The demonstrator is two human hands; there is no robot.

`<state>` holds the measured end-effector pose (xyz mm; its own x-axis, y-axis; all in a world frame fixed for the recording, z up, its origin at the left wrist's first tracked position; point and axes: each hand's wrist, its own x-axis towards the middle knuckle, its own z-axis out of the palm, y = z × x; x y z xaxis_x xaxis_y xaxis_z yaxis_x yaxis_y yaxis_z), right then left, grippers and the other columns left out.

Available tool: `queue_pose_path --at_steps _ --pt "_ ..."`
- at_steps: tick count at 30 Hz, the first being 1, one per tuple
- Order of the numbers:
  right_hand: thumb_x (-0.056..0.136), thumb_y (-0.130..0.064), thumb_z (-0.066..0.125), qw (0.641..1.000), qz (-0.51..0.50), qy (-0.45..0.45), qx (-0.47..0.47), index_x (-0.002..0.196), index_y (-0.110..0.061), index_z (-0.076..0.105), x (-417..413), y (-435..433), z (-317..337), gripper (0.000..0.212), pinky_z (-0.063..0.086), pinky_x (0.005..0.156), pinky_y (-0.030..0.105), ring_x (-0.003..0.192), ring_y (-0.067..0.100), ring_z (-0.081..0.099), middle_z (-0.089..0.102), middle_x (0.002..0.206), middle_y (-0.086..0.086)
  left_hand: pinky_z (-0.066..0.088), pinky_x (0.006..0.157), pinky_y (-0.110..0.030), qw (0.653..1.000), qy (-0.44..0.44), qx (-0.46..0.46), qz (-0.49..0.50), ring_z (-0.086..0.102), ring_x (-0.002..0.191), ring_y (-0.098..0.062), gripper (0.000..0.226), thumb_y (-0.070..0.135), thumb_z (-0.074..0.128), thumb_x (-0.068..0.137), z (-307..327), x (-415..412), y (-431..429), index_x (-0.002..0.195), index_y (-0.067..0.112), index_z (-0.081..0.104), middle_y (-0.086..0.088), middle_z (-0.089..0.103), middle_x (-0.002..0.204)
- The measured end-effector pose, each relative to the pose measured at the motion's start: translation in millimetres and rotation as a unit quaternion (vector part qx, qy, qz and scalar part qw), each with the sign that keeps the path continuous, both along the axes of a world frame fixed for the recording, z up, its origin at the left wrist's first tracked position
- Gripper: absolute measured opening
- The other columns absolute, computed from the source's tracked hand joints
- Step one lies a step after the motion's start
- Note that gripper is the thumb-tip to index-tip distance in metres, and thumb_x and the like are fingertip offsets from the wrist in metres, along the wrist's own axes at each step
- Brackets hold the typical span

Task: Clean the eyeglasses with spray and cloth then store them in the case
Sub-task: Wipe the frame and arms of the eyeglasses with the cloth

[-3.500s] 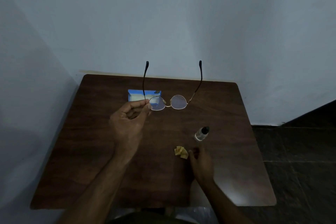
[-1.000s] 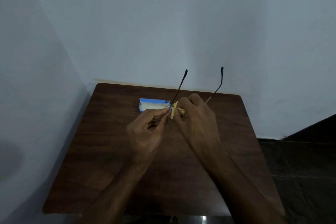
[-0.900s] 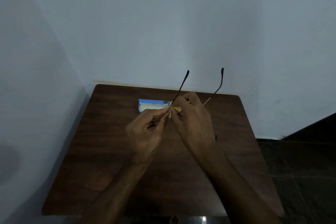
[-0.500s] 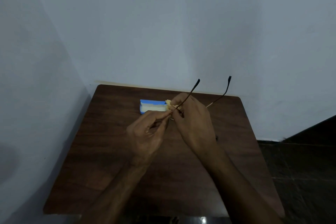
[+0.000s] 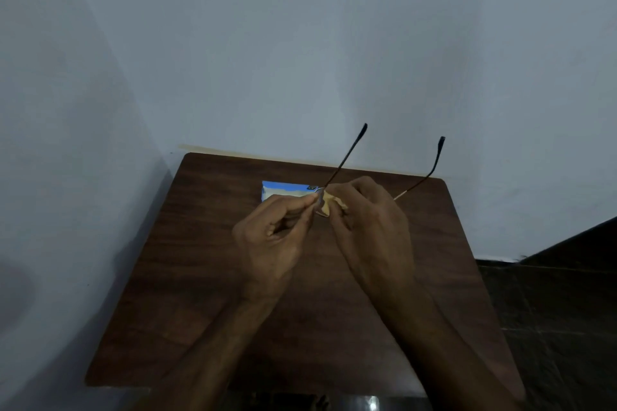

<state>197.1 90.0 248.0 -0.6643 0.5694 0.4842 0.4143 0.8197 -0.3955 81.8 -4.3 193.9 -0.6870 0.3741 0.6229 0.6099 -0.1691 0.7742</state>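
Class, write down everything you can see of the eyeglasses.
The eyeglasses look thin and metallic, with two slim unfolded temples, dark at the tips, pointing up toward the wall. They are held above the table. The left hand pinches the frame beside one lens; the right hand holds a yellow cloth against that lens. The lenses are mostly hidden behind hands and cloth.

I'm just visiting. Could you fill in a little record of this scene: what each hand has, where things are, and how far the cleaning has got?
Left hand: pinches the eyeglasses by the rim of one lens
Right hand: holds the yellow cloth against that lens
Eyeglasses: held above the table, temples unfolded and pointing away
Case: blue, lying on the far side of the table
Spray bottle: not in sight
Stage: cloth on lens; eyeglasses not yet stored
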Motion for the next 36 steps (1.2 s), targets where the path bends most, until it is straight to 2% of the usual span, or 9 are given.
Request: queue_pose_path --at_steps 4,9,12,17,19,22,27,33,36 --pt "0.094 -0.022 0.072 0.994 0.038 0.002 -0.102 0.106 -0.026 0.076 -2 -2 6 0.014 0.052 0.070 0.026 0.085 0.005 0.060 0.064 0.102 -0.010 0.064 0.081 -0.037 1.000 0.007 0.000 -0.001 0.077 0.092 -0.013 0.021 0.000 0.085 0.084 4 6 0 0.105 0.001 0.081 -0.004 0.080 0.098" --pt "0.091 -0.015 0.069 0.999 -0.016 -0.035 -0.005 0.097 -0.021 0.073 0 3 6 0.009 0.052 0.067 0.037 0.086 0.019 0.061 0.063 0.101 -0.003 0.064 0.080 -0.039 1.000 0.018 -0.005 -0.004 0.077 0.093 -0.014 0.020 0.001 0.084 0.086 1 8 -4 0.106 0.001 0.080 -0.004 0.079 0.099" --pt "0.093 -0.012 0.069 1.000 -0.023 -0.020 -0.003 0.097 -0.016 0.072 -11 1 6 0.007 0.054 0.067 0.038 0.087 0.018 0.061 0.063 0.105 -0.001 0.064 0.081 -0.041 1.000 0.027 0.003 -0.006 0.077 0.093 -0.016 0.019 0.000 0.083 0.086 1 7 -3 0.105 0.000 0.080 -0.007 0.079 0.100" --pt "0.090 -0.014 0.076 0.996 0.034 0.019 -0.084 0.098 -0.019 0.078 -10 -1 13 0.010 0.046 0.069 0.013 0.085 0.003 0.061 0.069 0.100 -0.009 0.064 0.081 -0.041 0.999 0.038 0.003 0.004 0.077 0.094 -0.016 0.020 -0.001 0.084 0.086 -1 4 -5 0.105 -0.001 0.080 -0.008 0.080 0.099" --pt "0.089 -0.013 0.074 0.999 0.008 -0.008 -0.035 0.094 -0.020 0.075 -10 1 11 0.008 0.043 0.066 0.020 0.083 0.008 0.059 0.066 0.098 -0.008 0.064 0.080 -0.042 0.999 0.031 0.007 0.002 0.078 0.093 -0.016 0.019 -0.001 0.084 0.086 -3 6 -6 0.104 0.000 0.080 -0.007 0.080 0.099" --pt "0.091 -0.010 0.071 1.000 -0.023 -0.011 -0.002 0.097 -0.015 0.074 -17 2 9 0.008 0.054 0.067 0.035 0.084 0.018 0.062 0.067 0.101 -0.001 0.064 0.081 -0.043 0.999 0.034 -0.001 0.005 0.078 0.094 -0.018 0.019 0.001 0.084 0.086 -4 9 -3 0.105 -0.001 0.080 -0.008 0.080 0.100" --pt "0.090 -0.012 0.078 0.986 0.059 0.063 -0.140 0.100 -0.020 0.080 -12 0 17 0.013 0.056 0.075 0.022 0.090 0.004 0.067 0.073 0.100 -0.013 0.064 0.084 -0.034 0.999 0.033 0.007 0.001 0.076 0.095 -0.013 0.021 -0.003 0.083 0.085 3 5 -5 0.105 -0.002 0.079 -0.008 0.079 0.100" --pt "0.090 -0.012 0.073 1.000 -0.017 0.016 0.017 0.095 -0.019 0.073 -12 5 14 0.009 0.048 0.068 0.031 0.085 0.014 0.060 0.067 0.098 -0.006 0.064 0.082 -0.033 1.000 0.025 0.015 -0.002 0.077 0.092 -0.015 0.019 -0.002 0.083 0.085 1 9 -1 0.104 -0.002 0.080 -0.007 0.079 0.099" --pt "0.091 -0.010 0.075 0.992 0.026 0.076 -0.103 0.100 -0.020 0.077 -17 0 13 0.013 0.055 0.075 0.030 0.089 0.008 0.067 0.074 0.099 -0.011 0.061 0.082 -0.026 0.999 0.028 0.020 0.005 0.076 0.092 -0.012 0.017 -0.003 0.083 0.085 7 6 0 0.102 -0.001 0.080 -0.005 0.078 0.097"
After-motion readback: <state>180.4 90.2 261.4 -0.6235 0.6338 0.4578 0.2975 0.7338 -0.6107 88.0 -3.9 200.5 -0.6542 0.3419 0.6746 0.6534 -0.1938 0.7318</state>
